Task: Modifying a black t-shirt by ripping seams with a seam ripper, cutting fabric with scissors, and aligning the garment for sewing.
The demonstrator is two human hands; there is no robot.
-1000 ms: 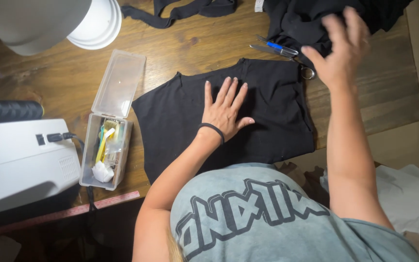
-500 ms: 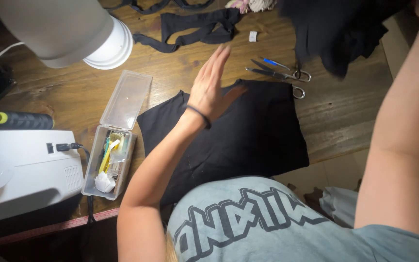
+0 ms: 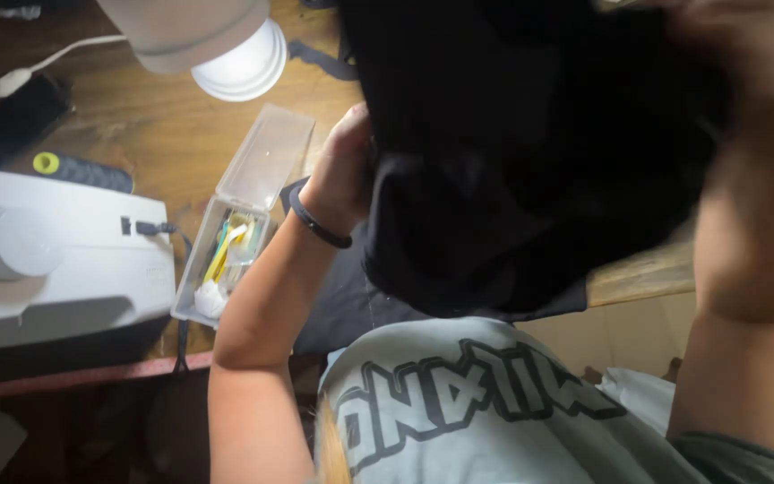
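A large black piece of cloth (image 3: 530,152) hangs lifted above the wooden table (image 3: 145,125) and fills the upper middle of the view. My left hand (image 3: 344,170), with a black band at the wrist, grips its left edge. My right hand (image 3: 745,54) is blurred at the top right and holds the cloth's other side. Under the raised cloth lies another flat black piece of fabric (image 3: 351,296) on the table. Scissors and other cloth pieces are hidden behind the raised cloth.
An open clear plastic box (image 3: 239,215) with small sewing bits sits left of my left arm. A white sewing machine (image 3: 55,260) stands at the left, a white lamp head (image 3: 217,45) above it, a dark thread spool (image 3: 82,170) near it.
My left hand left the flat fabric and rose. Both hands now hold up the black cloth that lay at the table's far right, bringing it close to the camera.
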